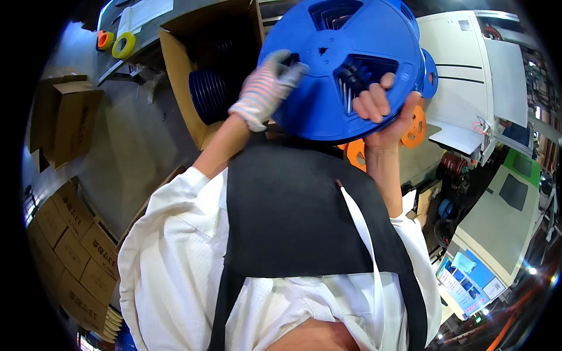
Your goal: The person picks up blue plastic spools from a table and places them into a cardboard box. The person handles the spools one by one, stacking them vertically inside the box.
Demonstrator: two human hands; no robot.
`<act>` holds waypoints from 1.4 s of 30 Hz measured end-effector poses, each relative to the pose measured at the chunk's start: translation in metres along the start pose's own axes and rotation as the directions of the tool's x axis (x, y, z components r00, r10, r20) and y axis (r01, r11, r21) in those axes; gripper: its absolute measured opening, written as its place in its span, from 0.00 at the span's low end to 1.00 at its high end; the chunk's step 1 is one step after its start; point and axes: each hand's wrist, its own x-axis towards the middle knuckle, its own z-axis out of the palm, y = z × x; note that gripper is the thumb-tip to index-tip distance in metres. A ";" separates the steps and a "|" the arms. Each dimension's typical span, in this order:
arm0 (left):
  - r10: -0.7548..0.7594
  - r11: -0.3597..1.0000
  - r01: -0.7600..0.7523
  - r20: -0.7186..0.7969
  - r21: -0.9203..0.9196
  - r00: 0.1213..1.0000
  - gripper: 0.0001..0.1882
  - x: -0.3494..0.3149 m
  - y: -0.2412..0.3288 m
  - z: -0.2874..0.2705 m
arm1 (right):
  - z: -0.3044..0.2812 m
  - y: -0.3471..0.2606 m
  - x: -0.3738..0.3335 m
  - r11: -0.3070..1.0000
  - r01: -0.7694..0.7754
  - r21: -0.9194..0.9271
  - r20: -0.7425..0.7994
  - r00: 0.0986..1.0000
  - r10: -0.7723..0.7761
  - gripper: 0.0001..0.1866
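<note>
Reels (316, 76), smooth round blue plastic, are held by the knit-gloved left hand (264, 90) and bare right hand (392, 128).

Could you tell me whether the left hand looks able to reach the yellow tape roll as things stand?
Probably not: the left hand is on the large blue reel, and the cardboard box stands between that hand and the yellow tape roll.

The large reel (321, 74) is bright blue. A whitish glove (260, 93) with pinkish and bluish stripes covers the left hand (269, 82). The person's apron (304, 210) is plain black, the shirt (175, 245) white. Smaller reels (416, 130) show orange; the reels in the box (209, 96) are dark blue, the cardboard box (174, 64) brown. One tape roll (130, 45) is yellow, another roll (105, 39) orange.
</note>
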 end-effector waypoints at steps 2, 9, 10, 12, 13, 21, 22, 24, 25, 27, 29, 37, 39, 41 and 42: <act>-0.031 0.999 0.032 0.073 -0.003 0.997 0.40 0.004 0.004 0.023 | 0.013 0.023 0.006 0.992 -0.072 -0.108 -0.062 0.996 0.065 0.28; 0.036 0.167 0.360 0.370 -0.918 0.928 0.37 -0.012 -0.022 -0.021 | 0.036 0.018 -0.002 0.913 -0.206 -0.353 -0.412 0.910 0.046 0.22; 0.135 -0.236 0.431 0.410 -0.871 0.902 0.34 -0.017 -0.034 -0.024 | 0.025 0.016 -0.008 0.942 -0.190 -0.278 -0.388 0.919 0.070 0.19; 0.219 -0.315 0.425 0.371 -0.849 0.903 0.36 -0.026 -0.025 -0.045 | 0.020 0.017 -0.012 0.967 -0.155 -0.202 -0.374 0.925 0.070 0.15; 0.262 -0.335 0.427 0.353 -0.840 0.898 0.37 -0.029 -0.026 -0.049 | 0.017 0.017 -0.014 0.974 -0.135 -0.180 -0.358 0.931 0.063 0.15; 0.429 -0.474 0.463 0.263 -0.749 0.864 0.42 -0.024 -0.057 -0.041 | 0.004 0.010 -0.032 0.980 -0.023 -0.197 -0.238 0.971 -0.025 0.19; 0.402 -0.484 0.436 0.250 -0.759 0.881 0.42 -0.024 -0.054 -0.042 | 0.005 0.009 -0.033 0.980 -0.018 -0.198 -0.234 0.972 -0.029 0.19; 0.391 -0.485 0.421 0.240 -0.767 0.888 0.42 -0.022 -0.051 -0.046 | 0.006 0.007 -0.031 0.980 -0.007 -0.199 -0.226 0.973 -0.039 0.20; 0.413 -0.478 0.439 0.247 -0.761 0.877 0.42 -0.019 -0.055 -0.050 | 0.004 0.006 -0.032 0.983 0.002 -0.185 -0.218 0.975 -0.043 0.20; 0.443 -0.495 0.474 0.257 -0.728 0.859 0.43 -0.020 -0.060 -0.048 | -0.005 -0.002 -0.037 0.987 0.022 -0.159 -0.200 0.978 -0.054 0.21; 0.458 -0.518 0.479 0.244 -0.709 0.855 0.43 -0.020 -0.062 -0.053 | -0.011 -0.009 -0.041 0.989 0.038 -0.140 -0.147 0.987 -0.059 0.21; 0.562 -0.508 0.490 0.159 -0.708 0.812 0.43 -0.028 -0.066 -0.056 | -0.026 -0.019 -0.058 0.993 0.107 -0.041 -0.134 0.985 -0.111 0.19; 0.570 -0.500 0.512 0.179 -0.699 0.802 0.42 -0.032 -0.063 -0.058 | -0.026 -0.018 -0.054 0.991 0.122 -0.050 -0.186 0.974 -0.129 0.19; 0.575 -0.497 0.538 0.205 -0.681 0.792 0.42 -0.032 -0.060 -0.056 | -0.022 -0.016 -0.049 0.993 0.095 -0.068 -0.261 0.959 -0.110 0.19; 0.580 -0.493 0.551 0.217 -0.674 0.785 0.42 -0.029 -0.060 -0.055 | -0.022 -0.010 -0.041 0.993 0.091 -0.080 -0.302 0.947 -0.111 0.19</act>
